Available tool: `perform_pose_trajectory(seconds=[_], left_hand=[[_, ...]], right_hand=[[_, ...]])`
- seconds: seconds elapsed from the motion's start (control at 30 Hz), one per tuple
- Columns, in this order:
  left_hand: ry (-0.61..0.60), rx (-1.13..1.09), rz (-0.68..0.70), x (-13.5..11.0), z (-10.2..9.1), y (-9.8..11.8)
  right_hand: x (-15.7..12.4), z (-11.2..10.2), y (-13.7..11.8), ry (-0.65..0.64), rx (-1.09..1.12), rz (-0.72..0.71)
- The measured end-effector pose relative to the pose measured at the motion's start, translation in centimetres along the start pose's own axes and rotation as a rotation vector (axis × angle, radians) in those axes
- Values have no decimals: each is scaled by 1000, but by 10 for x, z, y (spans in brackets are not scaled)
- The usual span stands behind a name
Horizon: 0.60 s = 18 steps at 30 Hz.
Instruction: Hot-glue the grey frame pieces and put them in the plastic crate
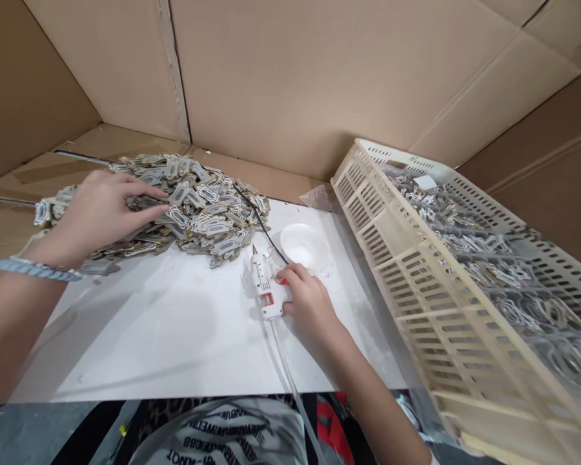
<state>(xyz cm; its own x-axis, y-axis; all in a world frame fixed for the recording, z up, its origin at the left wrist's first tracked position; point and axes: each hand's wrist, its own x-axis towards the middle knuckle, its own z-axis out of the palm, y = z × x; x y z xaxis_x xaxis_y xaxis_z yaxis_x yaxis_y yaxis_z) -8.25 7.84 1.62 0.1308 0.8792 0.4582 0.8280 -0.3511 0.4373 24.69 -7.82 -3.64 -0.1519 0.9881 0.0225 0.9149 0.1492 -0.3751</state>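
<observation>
At the far left of a white work surface (174, 349), the left hand (113, 210), its wrist circled by a pale blue bracelet (39, 269), reaches over the near side of a heap of grey, looped pieces (213, 223). Its thumb and fingers stand parted, about half open; no piece shows clearly gripped, and whether the fingertips touch the heap cannot be told. The heap spreads beneath that hand and off to its right, the pieces lying at mixed angles.

At center, a white glue gun (266, 287) lies with its long axis running away from the wearer, its nozzle tipped slightly left toward the heap's near edge, just apart from it. A clear tube or stick (288, 371) trails from its rear; a black cord (256, 213) crosses the heap. The right hand (310, 297), nearer the gun, sits on its right side, fingers curled closed around the handle. The left hand is nearer the heap.

Just beyond the right hand rests a white dish (304, 247); farther right, a cream plastic crate (392, 258) holds more looped parts (503, 271).
</observation>
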Motion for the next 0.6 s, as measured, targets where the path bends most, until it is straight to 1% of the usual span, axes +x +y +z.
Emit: perform_pose_trajectory(seconds=[0.07,0.17,0.27,0.37,0.47,0.53,0.6], left_hand=[[-74,7,44,3,2,-9],[-148,19,83,10,9,-20],[-206,39,107,14,11,-21],[-243,81,134,16,7,-11],[-288,127,175,19,2,6],[-319,154,198,24,4,20],[-356,177,219,31,10,32]], right_hand=[[2,-1,1,-13,9,-7],[2,-1,2,-28,28,-34],[-2,-2,4,-20,29,-92],[-10,-5,7,4,17,-144],[-20,-9,8,36,7,-166],[-28,-13,7,78,-18,-175],[-37,-19,7,125,-56,-185]])
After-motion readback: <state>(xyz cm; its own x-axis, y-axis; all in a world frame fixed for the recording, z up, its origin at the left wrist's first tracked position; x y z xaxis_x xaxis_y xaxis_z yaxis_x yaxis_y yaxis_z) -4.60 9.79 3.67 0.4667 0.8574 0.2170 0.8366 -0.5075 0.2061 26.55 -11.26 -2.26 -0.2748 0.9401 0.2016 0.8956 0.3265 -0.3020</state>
